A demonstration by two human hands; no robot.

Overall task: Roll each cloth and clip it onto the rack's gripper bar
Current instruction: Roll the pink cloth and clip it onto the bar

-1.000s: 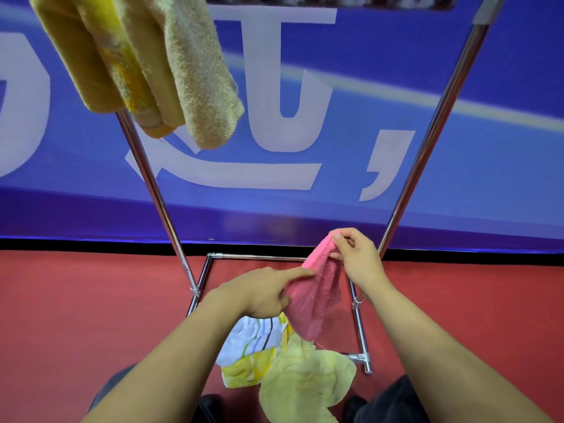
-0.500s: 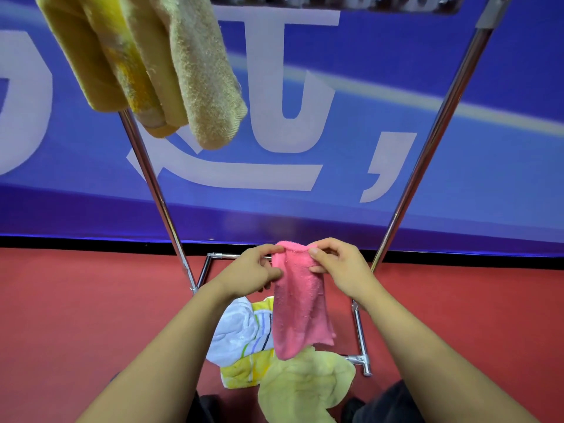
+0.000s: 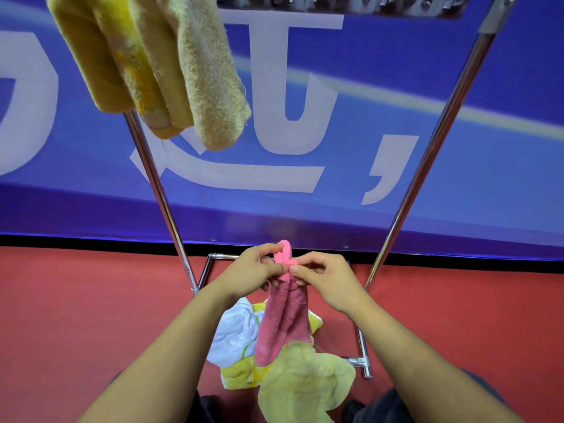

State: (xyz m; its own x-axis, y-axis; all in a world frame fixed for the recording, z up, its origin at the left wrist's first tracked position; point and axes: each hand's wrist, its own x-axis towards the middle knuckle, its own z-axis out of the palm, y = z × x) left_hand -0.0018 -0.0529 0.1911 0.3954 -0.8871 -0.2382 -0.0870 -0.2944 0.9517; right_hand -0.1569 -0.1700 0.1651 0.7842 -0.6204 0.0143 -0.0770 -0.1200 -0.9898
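Since earlier: pink cloth (image 3: 285, 319) top now rolled | left hand (image 3: 254, 270), right hand (image 3: 328, 280) pinch it | rest hangs limp

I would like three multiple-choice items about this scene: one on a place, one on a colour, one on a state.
1. Where do the spare cloths lie?
A. on the floor by the rack's base
B. on the gripper bar
C. on a chair

2. What colour is the held cloth?
A. blue
B. pink
C. black

3. How is the pink cloth's top edge?
A. flat
B. knotted
C. curled over

Answers:
1 A, the floor cloths lie below the hands.
2 B, both the left hand and the right hand pinch the pink cloth.
3 C, its top curls into a loop.
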